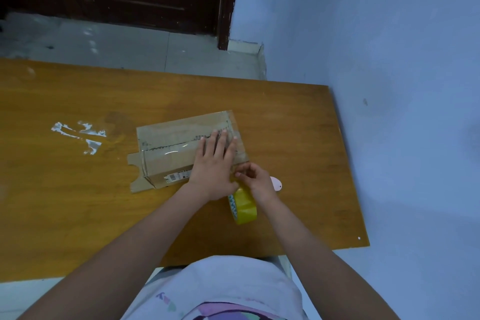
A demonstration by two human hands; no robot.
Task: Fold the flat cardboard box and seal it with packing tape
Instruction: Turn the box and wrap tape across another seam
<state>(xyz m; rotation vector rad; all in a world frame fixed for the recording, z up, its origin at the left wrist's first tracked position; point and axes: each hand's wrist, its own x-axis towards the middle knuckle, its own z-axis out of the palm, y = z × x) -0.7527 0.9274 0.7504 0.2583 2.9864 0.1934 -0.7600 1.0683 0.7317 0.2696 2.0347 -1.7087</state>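
A small brown cardboard box (168, 149) lies folded on the wooden table (65, 189), with clear tape along its top seam and flaps sticking out at its left end. My left hand (215, 163) presses flat on the box's right part, fingers spread. My right hand (253, 179) pinches the tape strip at the box's near right corner. A yellow roll of packing tape (244, 206) stands on edge just below both hands, joined to that strip.
A small pink object (276, 184) lies on the table behind my right hand. White scraps of torn tape or residue (80, 135) are stuck to the table left of the box. A blue wall runs along the table's right edge; a dark door stands beyond.
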